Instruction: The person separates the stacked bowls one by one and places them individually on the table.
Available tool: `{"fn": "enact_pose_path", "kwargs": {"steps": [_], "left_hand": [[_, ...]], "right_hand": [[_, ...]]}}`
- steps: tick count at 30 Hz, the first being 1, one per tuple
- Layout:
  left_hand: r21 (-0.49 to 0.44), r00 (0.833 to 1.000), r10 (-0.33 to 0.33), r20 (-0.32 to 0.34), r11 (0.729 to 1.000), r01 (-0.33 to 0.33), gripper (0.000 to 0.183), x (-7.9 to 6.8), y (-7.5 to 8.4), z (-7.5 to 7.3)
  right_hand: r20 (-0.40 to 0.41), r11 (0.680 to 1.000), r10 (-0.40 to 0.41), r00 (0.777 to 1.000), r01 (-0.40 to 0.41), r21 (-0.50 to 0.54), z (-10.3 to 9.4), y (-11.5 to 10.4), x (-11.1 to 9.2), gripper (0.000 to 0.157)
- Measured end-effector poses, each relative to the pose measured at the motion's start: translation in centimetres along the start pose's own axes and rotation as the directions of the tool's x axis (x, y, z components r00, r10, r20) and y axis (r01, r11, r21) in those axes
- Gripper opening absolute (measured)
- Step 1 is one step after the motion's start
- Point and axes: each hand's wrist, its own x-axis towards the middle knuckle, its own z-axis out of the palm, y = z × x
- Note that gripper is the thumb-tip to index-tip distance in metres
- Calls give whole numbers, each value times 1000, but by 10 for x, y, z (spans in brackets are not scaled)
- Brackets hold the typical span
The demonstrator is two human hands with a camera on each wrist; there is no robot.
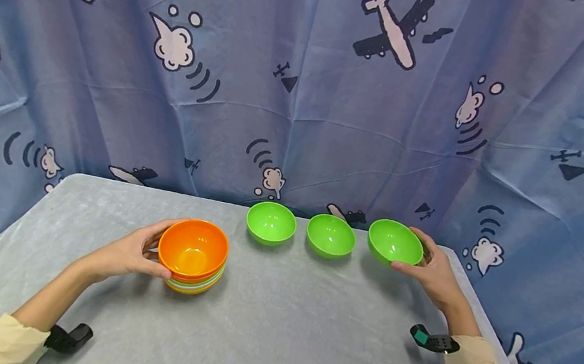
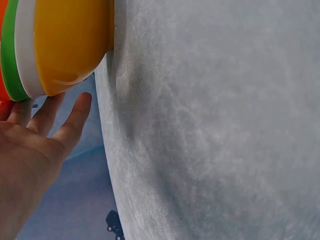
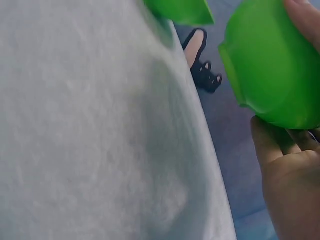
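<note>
On the left of the table, my left hand [image 1: 132, 253] grips a stack of nested bowls [image 1: 194, 249], thumb on the near side and fingers behind. The top bowl is orange; green, white and yellow bowls [image 2: 70, 45] show below it in the left wrist view. The stack's base appears to sit on the table. My right hand [image 1: 435, 275] holds a green bowl [image 1: 395, 243] by its right side, thumb at the front. In the right wrist view this bowl [image 3: 275, 65] is off the table, its fingertips partly hidden behind it.
Two more green bowls, a middle one [image 1: 330, 237] and a left one [image 1: 271, 224], stand in a row along the table's back edge. A grey cloth covers the table [image 1: 267, 332]. Behind it hangs a blue curtain [image 1: 297, 80] printed with planes.
</note>
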Motion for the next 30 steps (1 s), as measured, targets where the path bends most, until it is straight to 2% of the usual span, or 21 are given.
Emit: {"fn": "enact_pose_path", "kwargs": {"steps": [5,18,30], "left_hand": [[3,1000,8,0,1000,-8,87,-1,0,0],[-8,1000,5,6,1000,-5,87,-1,0,1],[-1,1000,1,0,1000,-1,88,-1,0,1]], "right_hand": [[-6,997,38,999,-38,-63,-5,11,4,97],[7,989,130,992,-129,-72,-4,34,14,104],[17,983,138,990,-135,-122,2,39,17,108]]}}
